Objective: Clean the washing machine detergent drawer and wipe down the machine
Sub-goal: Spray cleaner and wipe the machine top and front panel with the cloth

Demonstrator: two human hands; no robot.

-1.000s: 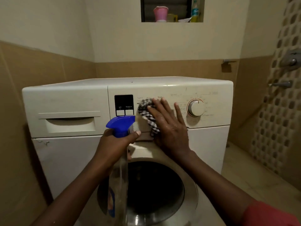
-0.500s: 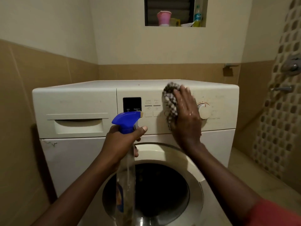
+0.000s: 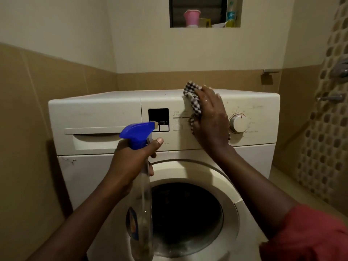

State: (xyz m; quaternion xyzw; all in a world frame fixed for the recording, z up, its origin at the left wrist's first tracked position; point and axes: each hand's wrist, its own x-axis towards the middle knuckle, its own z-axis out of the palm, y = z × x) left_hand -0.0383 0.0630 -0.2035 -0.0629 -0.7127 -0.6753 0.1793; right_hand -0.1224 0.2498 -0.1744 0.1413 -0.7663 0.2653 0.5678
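Two hands were at a white front-loading washing machine [image 3: 254, 159]: the left hand [image 3: 131, 162] gripped a clear spray bottle [image 3: 143, 204] with a blue trigger head near the closed detergent drawer [image 3: 96, 140], while the right hand [image 3: 211, 119], fingers straight, pressed a black-and-white checked cloth [image 3: 192, 99] against the control panel [image 3: 162, 100] beside the round dial [image 3: 238, 123].

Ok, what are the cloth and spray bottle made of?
Cloth: likely soft woven fabric, matte, checked, bunching under the right hand. Spray bottle: seemingly clear glossy plastic, door visible through it; opaque blue plastic trigger head, in the left hand.
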